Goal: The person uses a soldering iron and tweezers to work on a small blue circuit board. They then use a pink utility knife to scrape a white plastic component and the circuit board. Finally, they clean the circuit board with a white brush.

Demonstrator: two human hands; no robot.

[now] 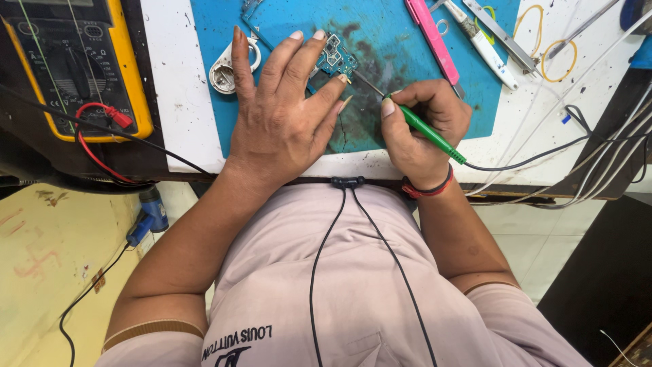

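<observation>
Blue rubber work mat, stained with dark scorch marks, covers the middle of the white desk, and on it lies a small blue-green printed circuit board. The left hand lies flat and spread wide over the mat, palm down, its fingertips pressing on the near edge of the board and gripping nothing. The right hand is closed around a green-handled soldering iron, held like a pen, with the thin metal tip slanting up and left to a spot just beside the board and the left forefinger. A black cord runs from the iron's rear end across the desk to the right. A red and black band circles the right wrist. Just left of the left hand a small round white plastic housing rests on the mat's edge. Farther left, on a dark surface, sits a yellow-cased multimeter with a red lead curling across its face. Along the top of the mat lie a pink flat plastic tool and metal tweezers, well apart from both hands. Thin white wires trail over the right side of the desk.
</observation>
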